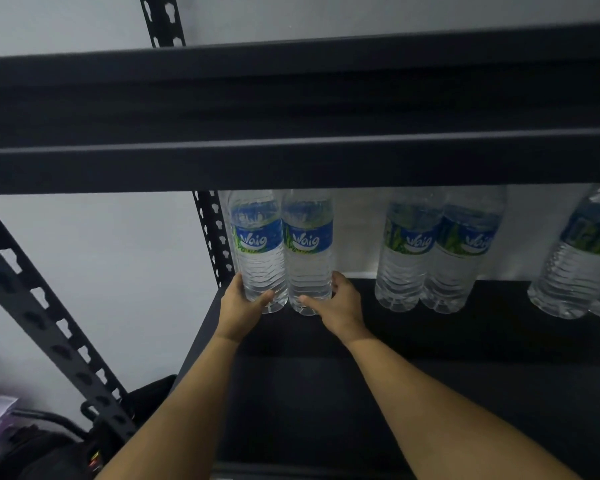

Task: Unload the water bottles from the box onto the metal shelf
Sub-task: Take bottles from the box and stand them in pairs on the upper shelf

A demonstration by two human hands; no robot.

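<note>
Two clear water bottles with blue-green labels stand side by side at the back left of the black metal shelf point(430, 341). My left hand point(241, 301) grips the base of the left bottle point(258, 251). My right hand point(336, 304) grips the base of the right bottle point(309, 251). Both bottles stand upright and touch each other. The box is out of view.
Another pair of bottles point(433, 258) stands to the right on the same shelf, and more bottles point(582, 268) are at the far right edge. An upper shelf beam point(291, 161) hangs low above the bottle tops. A perforated upright point(212, 233) is just left of my left hand.
</note>
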